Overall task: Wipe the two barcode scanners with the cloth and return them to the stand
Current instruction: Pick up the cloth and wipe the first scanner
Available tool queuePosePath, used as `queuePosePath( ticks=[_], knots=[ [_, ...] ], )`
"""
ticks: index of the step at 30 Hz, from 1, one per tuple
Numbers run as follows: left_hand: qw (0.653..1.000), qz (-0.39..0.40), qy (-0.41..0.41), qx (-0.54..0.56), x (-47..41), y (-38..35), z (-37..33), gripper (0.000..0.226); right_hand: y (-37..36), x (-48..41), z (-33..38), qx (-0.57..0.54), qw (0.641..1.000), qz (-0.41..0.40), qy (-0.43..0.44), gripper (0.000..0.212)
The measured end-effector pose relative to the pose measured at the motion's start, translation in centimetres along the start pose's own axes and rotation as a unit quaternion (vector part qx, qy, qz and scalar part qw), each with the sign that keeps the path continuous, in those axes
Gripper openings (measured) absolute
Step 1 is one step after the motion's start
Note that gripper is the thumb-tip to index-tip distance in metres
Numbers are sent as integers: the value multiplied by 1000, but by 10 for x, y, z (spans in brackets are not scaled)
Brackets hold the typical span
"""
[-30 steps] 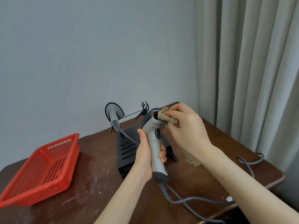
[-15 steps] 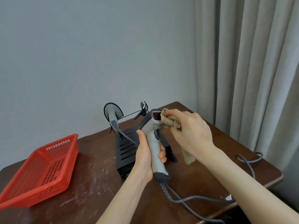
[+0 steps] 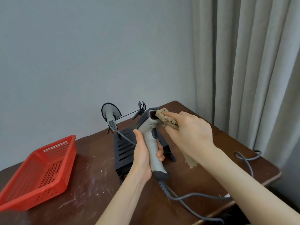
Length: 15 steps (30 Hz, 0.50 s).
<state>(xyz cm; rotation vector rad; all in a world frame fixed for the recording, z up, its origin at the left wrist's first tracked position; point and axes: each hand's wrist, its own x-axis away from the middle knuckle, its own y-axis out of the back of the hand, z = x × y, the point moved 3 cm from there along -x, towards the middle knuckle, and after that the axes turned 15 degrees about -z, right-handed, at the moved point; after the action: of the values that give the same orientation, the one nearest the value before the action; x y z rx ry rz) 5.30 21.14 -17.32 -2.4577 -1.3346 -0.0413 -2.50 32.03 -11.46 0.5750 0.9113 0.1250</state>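
The left hand (image 3: 141, 158) grips the handle of a grey scanner (image 3: 151, 146), held upright above the tabletop (image 3: 90, 192), its cable (image 3: 199, 196) trailing down to the right. The right hand (image 3: 193, 135) pinches a tan cloth (image 3: 164, 117) against the scanner's dark window. Behind, a second scanner (image 3: 109, 114) hangs on the black stand (image 3: 123, 148). A red basket (image 3: 32, 184) sits at the left.

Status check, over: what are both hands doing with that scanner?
Left hand grips scanner handle. Right hand presses cloth to its window. Second scanner on stand. Cable trails across table.
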Motion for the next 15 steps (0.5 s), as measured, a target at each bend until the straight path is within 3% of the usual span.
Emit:
queuePosePath(
  ticks=[2,5,10,15],
  knots=[
    [1000,1,-2,-4,1,-1,1,75,1,-1,0,-33,999,2,-31,12],
    [1000,-1,-8,-5,-1,0,0,73,-1,-1,0,-110,991,18,-74,29],
    [1000,2,12,5,-2,2,4,73,3,-1,9,-194,977,48,-72,26],
    [1000,0,17,7,-3,4,5,75,7,-3,5,-132,990,52,-4,23]
  ],
)
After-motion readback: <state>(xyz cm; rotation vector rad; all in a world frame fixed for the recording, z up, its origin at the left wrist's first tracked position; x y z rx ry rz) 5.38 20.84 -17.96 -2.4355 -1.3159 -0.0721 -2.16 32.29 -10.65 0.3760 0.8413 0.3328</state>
